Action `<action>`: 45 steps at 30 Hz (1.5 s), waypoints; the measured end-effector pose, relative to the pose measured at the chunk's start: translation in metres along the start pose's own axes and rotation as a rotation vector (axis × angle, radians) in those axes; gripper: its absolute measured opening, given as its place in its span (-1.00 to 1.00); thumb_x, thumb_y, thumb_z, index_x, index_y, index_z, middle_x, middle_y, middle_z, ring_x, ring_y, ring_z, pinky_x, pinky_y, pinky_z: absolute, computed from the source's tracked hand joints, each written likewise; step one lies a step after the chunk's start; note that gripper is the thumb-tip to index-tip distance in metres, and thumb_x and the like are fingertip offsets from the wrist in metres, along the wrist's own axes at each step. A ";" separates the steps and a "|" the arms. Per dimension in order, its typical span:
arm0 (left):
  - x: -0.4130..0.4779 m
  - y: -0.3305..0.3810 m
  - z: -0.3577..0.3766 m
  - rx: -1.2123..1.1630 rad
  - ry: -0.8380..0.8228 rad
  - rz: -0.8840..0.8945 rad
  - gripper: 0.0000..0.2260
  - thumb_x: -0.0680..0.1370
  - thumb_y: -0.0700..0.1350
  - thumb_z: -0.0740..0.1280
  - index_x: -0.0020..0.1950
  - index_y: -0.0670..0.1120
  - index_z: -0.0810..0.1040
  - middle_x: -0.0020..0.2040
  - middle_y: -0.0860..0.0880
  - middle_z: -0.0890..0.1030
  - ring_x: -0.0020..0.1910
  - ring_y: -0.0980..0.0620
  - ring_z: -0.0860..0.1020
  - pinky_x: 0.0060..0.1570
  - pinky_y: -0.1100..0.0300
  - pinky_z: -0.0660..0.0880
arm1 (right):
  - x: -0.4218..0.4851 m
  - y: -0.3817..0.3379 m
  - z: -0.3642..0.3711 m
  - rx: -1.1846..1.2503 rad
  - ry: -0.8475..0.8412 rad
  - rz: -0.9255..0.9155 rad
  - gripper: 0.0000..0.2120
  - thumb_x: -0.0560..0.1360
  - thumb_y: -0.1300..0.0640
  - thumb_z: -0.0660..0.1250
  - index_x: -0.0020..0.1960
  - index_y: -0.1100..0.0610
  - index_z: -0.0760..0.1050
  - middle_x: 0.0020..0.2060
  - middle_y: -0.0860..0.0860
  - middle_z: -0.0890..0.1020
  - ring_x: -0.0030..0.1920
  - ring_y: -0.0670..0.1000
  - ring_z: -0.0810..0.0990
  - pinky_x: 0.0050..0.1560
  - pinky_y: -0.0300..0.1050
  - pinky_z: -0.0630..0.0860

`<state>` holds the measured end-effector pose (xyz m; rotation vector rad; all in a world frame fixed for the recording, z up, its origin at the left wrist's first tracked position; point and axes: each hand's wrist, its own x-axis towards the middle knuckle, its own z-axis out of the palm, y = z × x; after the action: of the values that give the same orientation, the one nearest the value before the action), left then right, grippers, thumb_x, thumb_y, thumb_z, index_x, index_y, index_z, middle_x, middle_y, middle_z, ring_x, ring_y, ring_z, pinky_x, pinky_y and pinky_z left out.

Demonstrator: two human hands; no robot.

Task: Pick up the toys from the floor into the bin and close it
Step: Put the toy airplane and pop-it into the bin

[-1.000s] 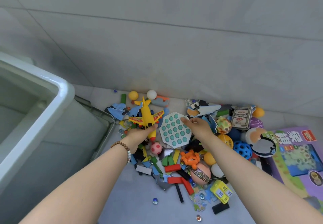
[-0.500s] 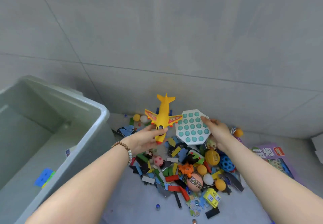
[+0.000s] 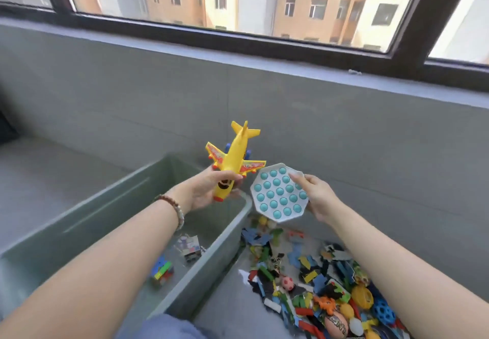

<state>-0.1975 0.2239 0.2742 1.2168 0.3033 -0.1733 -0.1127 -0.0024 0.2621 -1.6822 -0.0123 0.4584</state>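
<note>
My left hand (image 3: 199, 193) grips a yellow toy airplane (image 3: 234, 157) by its nose, tail pointing up, above the far right corner of the grey-green bin (image 3: 227, 230). My right hand (image 3: 318, 197) holds a white octagonal pop-it board with teal bubbles (image 3: 279, 193) by its right edge, just right of the bin's rim. Inside the bin lie a small colourful block toy (image 3: 162, 272) and a small printed box (image 3: 189, 246). A heap of toys (image 3: 317, 285) covers the floor to the right of the bin: blocks, puzzle pieces, balls, an orange figure.
A grey wall rises behind the bin, with a dark-framed window (image 3: 264, 34) above it. A blue holed ball (image 3: 383, 312) and a yellow round toy (image 3: 362, 296) lie at the heap's right edge. My knee in blue-grey cloth (image 3: 164, 328) shows at the bottom.
Both hands have lifted the airplane and the pop-it board off the heap and carried them left toward the bin. The view has tilted up, bringing the window into sight.
</note>
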 end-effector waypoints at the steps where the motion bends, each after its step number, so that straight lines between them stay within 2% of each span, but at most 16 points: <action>1: -0.010 -0.002 -0.021 -0.007 0.050 -0.007 -0.69 0.43 -0.16 0.43 0.15 -0.05 0.53 -0.06 -0.06 0.62 -0.15 0.03 0.56 0.07 0.05 0.52 | 0.001 0.001 0.023 -0.026 -0.043 0.003 -0.65 0.46 -0.01 0.38 0.13 0.16 0.43 -0.06 0.08 0.62 -0.08 0.09 0.62 -0.07 0.00 0.58; 3: -0.026 -0.013 -0.068 -0.010 0.224 -0.026 -0.81 0.49 0.04 0.35 -0.04 -0.06 0.58 -0.24 -0.03 0.62 -0.27 0.07 0.55 -0.12 0.15 0.57 | 0.005 0.008 0.071 -0.071 -0.124 0.034 -0.67 0.45 -0.02 0.39 0.10 0.13 0.43 -0.08 0.06 0.62 -0.11 0.05 0.62 -0.18 -0.06 0.57; 5: -0.042 -0.031 -0.118 0.010 0.403 -0.077 -0.68 0.49 0.16 0.31 -0.10 -0.09 0.57 -0.26 -0.06 0.61 -0.28 0.05 0.55 -0.24 0.19 0.56 | 0.011 0.021 0.116 -0.107 -0.180 0.082 -0.67 0.43 -0.03 0.42 0.07 0.11 0.43 -0.07 0.06 0.62 -0.10 0.04 0.63 -0.16 -0.05 0.58; 7: -0.058 -0.061 -0.173 0.015 0.554 -0.149 -0.54 0.38 0.27 0.37 -0.07 -0.13 0.59 -0.19 -0.09 0.64 -0.17 -0.03 0.58 -0.07 0.11 0.54 | 0.023 0.038 0.159 -0.169 -0.233 0.112 -0.64 0.41 -0.02 0.44 0.08 0.11 0.42 -0.03 0.04 0.61 -0.07 0.04 0.62 -0.07 -0.03 0.58; 9: -0.069 -0.100 -0.222 0.045 0.681 -0.236 -0.34 0.25 0.38 0.42 0.01 -0.17 0.60 -0.10 -0.08 0.66 -0.08 -0.06 0.58 0.05 0.08 0.49 | 0.035 0.059 0.198 -0.272 -0.306 0.148 -0.65 0.43 0.06 0.44 0.11 0.12 0.39 -0.06 0.01 0.57 -0.14 -0.02 0.59 -0.20 -0.14 0.53; 11: -0.076 -0.138 -0.256 0.062 0.765 -0.299 -0.37 0.32 0.36 0.38 -0.01 -0.21 0.59 -0.18 -0.06 0.60 -0.22 -0.01 0.52 -0.16 0.19 0.44 | 0.048 0.085 0.231 -0.407 -0.365 0.200 -0.65 0.43 0.11 0.43 0.14 0.16 0.40 -0.07 0.02 0.55 -0.20 -0.05 0.57 -0.31 -0.20 0.48; 14: -0.071 -0.193 -0.285 0.042 0.885 -0.365 -0.57 0.47 0.21 0.34 -0.25 -0.18 0.49 -0.43 -0.06 0.39 -0.44 0.02 0.33 -0.36 0.22 0.28 | 0.068 0.127 0.268 -0.552 -0.404 0.292 -0.61 0.42 0.15 0.45 0.17 0.24 0.43 0.03 0.14 0.59 -0.11 0.07 0.59 -0.26 -0.14 0.52; 16: -0.062 -0.227 -0.300 0.008 0.935 -0.362 -0.63 0.49 0.14 0.34 -0.15 -0.19 0.53 -0.37 -0.10 0.44 -0.45 0.04 0.34 -0.38 0.24 0.31 | 0.079 0.150 0.286 -0.630 -0.413 0.341 -0.59 0.41 0.14 0.45 0.18 0.23 0.42 0.06 0.14 0.57 -0.08 0.10 0.57 -0.27 -0.13 0.49; 19: -0.042 -0.250 -0.301 -0.016 0.932 -0.366 -0.62 0.52 0.06 0.33 0.14 -0.22 0.50 -0.08 -0.14 0.59 -0.21 -0.03 0.51 -0.16 0.20 0.39 | 0.093 0.177 0.307 -0.582 -0.375 0.400 -0.62 0.44 0.15 0.43 0.19 0.23 0.42 0.09 0.16 0.58 -0.10 0.11 0.58 -0.21 -0.08 0.54; 21: -0.028 -0.259 -0.301 -0.013 0.936 -0.369 -0.70 0.55 0.04 0.30 0.14 -0.16 0.47 -0.06 -0.11 0.57 -0.17 -0.02 0.50 -0.23 0.20 0.40 | 0.098 0.190 0.312 -0.511 -0.343 0.437 -0.70 0.48 0.17 0.38 0.17 0.24 0.46 0.13 0.18 0.59 -0.05 0.13 0.60 -0.07 -0.06 0.56; 23: -0.019 -0.265 -0.303 -0.031 0.931 -0.402 -0.67 0.53 0.10 0.30 0.11 -0.14 0.47 -0.05 -0.12 0.58 -0.15 -0.04 0.51 -0.21 0.20 0.44 | 0.100 0.196 0.309 -0.517 -0.382 0.479 -0.78 0.51 0.16 0.34 0.11 0.22 0.48 0.17 0.18 0.58 0.02 0.13 0.62 -0.09 -0.09 0.58; 25: -0.017 -0.273 -0.305 -0.069 0.943 -0.435 -0.45 0.44 0.22 0.35 0.19 -0.20 0.45 0.09 -0.17 0.60 -0.02 -0.10 0.57 0.03 0.11 0.50 | 0.100 0.195 0.301 -0.681 -0.490 0.488 -0.64 0.51 0.13 0.34 0.26 0.23 0.40 0.23 0.14 0.55 -0.01 0.06 0.60 -0.16 -0.18 0.52; 27: -0.020 -0.272 -0.302 -0.050 0.956 -0.494 -0.21 0.41 0.25 0.36 0.43 -0.23 0.24 0.29 -0.21 0.49 0.22 -0.16 0.50 0.25 0.01 0.42 | 0.101 0.192 0.294 -0.892 -0.530 0.396 -0.46 0.50 0.10 0.36 0.39 0.22 0.27 0.30 0.11 0.48 0.14 0.07 0.54 0.05 -0.15 0.47; 29: -0.026 -0.260 -0.298 0.063 0.971 -0.505 -0.24 0.50 0.14 0.33 0.50 -0.23 0.08 0.42 -0.22 0.32 0.38 -0.16 0.35 0.36 0.04 0.28 | 0.100 0.185 0.289 -1.024 -0.551 0.274 -0.40 0.49 0.07 0.36 0.43 0.18 0.21 0.35 0.09 0.41 0.28 0.08 0.47 0.18 -0.12 0.41; 36: -0.042 -0.173 -0.261 0.712 0.830 -0.333 -0.43 0.55 0.09 0.26 0.44 -0.21 0.25 0.43 -0.16 0.34 0.40 -0.11 0.33 0.33 0.12 0.27 | 0.076 0.101 0.214 -1.477 -0.616 -0.303 -0.37 0.53 -0.08 0.26 0.51 0.00 0.08 0.51 -0.06 0.12 0.47 0.03 0.19 0.38 -0.03 0.28; 45: 0.003 -0.065 -0.090 1.171 0.550 0.002 -0.45 0.57 0.18 0.14 0.47 -0.08 0.23 0.43 -0.07 0.34 0.40 -0.09 0.29 0.31 0.01 0.34 | 0.023 0.011 0.019 -1.412 -0.270 -0.365 -0.39 0.53 -0.12 0.24 0.50 -0.04 0.10 0.51 -0.09 0.10 0.47 0.00 0.20 0.36 -0.03 0.33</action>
<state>-0.2260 0.2863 0.1869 2.4312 0.7306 0.0115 -0.1006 0.0201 0.2432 -2.8711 -1.0324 0.3969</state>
